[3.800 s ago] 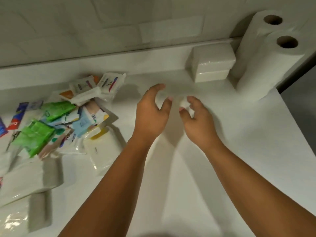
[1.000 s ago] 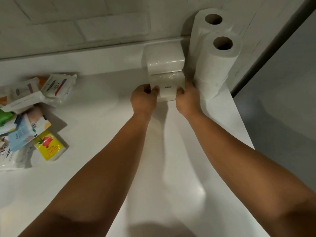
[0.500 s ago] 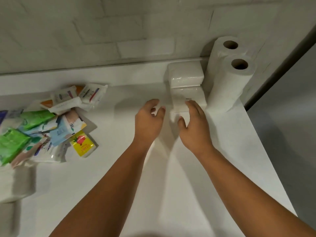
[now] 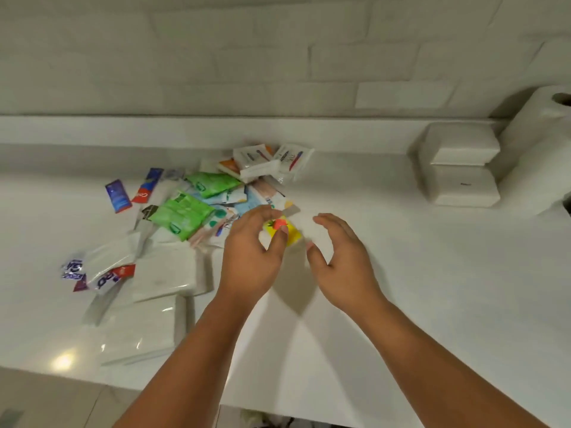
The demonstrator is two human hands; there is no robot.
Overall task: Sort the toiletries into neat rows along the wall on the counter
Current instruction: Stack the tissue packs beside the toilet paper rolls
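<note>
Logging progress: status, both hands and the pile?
Left hand curled over yellow packet, grip unclear. Right hand open, empty. Two white packs by wall; pile unsorted.

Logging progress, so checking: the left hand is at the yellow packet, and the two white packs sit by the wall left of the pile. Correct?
Not quite. In the head view the two white packs sit by the wall right of the pile, beside the paper rolls. The rest holds: the left hand is at the yellow packet, fingers curled round it.

The left hand [image 4: 250, 261] hides part of the yellow packet [image 4: 293, 234] — paper roll [image 4: 543, 134] cut off right.
</note>
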